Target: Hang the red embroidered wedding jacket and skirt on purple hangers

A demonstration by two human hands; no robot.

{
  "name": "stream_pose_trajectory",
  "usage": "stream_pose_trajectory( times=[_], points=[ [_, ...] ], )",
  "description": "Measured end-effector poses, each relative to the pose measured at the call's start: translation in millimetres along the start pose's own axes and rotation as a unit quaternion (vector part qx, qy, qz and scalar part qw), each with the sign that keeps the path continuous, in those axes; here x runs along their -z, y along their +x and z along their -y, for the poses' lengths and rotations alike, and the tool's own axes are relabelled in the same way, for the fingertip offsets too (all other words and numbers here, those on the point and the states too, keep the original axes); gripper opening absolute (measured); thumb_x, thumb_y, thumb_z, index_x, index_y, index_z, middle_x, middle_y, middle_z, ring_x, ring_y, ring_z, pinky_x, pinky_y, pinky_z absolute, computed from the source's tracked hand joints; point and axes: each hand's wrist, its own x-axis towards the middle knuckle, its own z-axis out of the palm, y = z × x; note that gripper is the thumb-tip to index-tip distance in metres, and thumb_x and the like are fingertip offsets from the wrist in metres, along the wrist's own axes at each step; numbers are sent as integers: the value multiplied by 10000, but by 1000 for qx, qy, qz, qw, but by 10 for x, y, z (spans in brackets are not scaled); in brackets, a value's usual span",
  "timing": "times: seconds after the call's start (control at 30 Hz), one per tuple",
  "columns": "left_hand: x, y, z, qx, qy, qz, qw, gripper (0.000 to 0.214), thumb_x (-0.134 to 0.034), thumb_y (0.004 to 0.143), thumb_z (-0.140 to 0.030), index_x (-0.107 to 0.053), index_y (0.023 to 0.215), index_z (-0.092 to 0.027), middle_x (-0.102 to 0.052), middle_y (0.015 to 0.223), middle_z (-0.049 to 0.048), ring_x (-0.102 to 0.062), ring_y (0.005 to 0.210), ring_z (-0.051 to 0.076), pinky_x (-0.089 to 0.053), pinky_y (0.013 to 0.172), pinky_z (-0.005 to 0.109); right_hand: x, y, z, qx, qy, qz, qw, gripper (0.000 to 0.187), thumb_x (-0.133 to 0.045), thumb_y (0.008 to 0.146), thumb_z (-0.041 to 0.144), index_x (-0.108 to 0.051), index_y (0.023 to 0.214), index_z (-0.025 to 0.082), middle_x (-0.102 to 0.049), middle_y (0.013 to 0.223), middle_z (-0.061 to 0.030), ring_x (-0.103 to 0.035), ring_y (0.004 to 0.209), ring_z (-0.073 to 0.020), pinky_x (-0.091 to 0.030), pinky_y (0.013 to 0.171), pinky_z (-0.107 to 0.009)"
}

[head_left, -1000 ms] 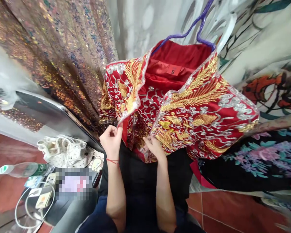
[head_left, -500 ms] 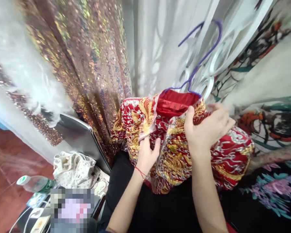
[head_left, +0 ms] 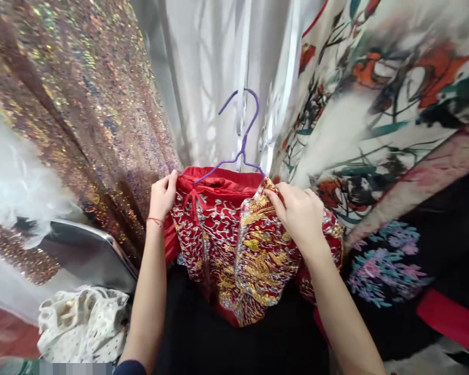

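A red jacket (head_left: 258,250), embroidered in gold and silver, hangs over my dark lap on a purple hanger (head_left: 244,148). Its front is parted at the left, showing red lining and a small red tie (head_left: 194,200). My left hand (head_left: 163,198), with a red string round the wrist, is closed on the jacket's turned-back edge at the left shoulder. On the other side, my right hand (head_left: 300,216) pinches the collar edge between thumb and fingers. The hanger's hook points up and its lower arms go into the neck opening.
Sequined cloth (head_left: 89,104) hangs at the left and a white curtain (head_left: 207,67) behind. Flower-printed white fabric (head_left: 352,130) fills the right, above a black embroidered cloth (head_left: 391,260). A spotted white cloth bag (head_left: 84,323) lies lower left, near a dark silver-edged panel (head_left: 89,255).
My left hand has moved from the jacket's front to its left shoulder edge, folding that side open to the lining. My right hand has closed on the collar. The view has shifted right.
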Motion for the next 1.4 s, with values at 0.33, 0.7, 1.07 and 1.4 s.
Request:
stream_pose_trajectory(
  times=[0.33, 0.7, 1.07, 1.4],
  points=[
    [-548, -786, -675, -283, 60, -136, 948, 611, -674, 843, -425, -492, 1378, -193, -588, 1395, 158, -532, 1315, 276, -323, 1146, 463, 408, -175, -462, -238, 166, -89, 953, 498, -350, 1015, 538, -627, 757, 214, -543, 546, 3, -481, 466, -140, -353, 559, -285],
    [-1030, -1513, -1196, -259, -135, -153, 944, 79, -534, 959, -219, -581, 1021, -207, -631, 917, 48, -611, 856, 161, -481, 751, 287, 505, -318, -248, -16, 75, 73, 994, 530, -372, 1007, 583, -664, 774, 207, -597, 762, -54, -503, 754, -205, -369, 728, -333],
    [-845, -1487, -1309, -170, -236, 216, 932, 528, -292, 1021, -557, -507, 1305, -167, -621, 1322, 156, -578, 1237, 265, -431, 1087, 450, 777, -475, -220, -109, 124, -21, 986, 540, -419, 989, 604, -660, 715, 205, -620, 769, -36, -554, 750, -181, -354, 667, -308],
    [-490, -1667, -1239, -145, -225, 254, 929, 537, -463, 978, -567, -521, 1389, -226, -548, 1473, 124, -500, 1390, 254, -358, 1192, 455, 1258, -795, -311, -232, 116, -76, 963, 491, -507, 958, 538, -486, 581, 224, -496, 648, -20, -450, 618, -162, -292, 617, -341]
  ],
)
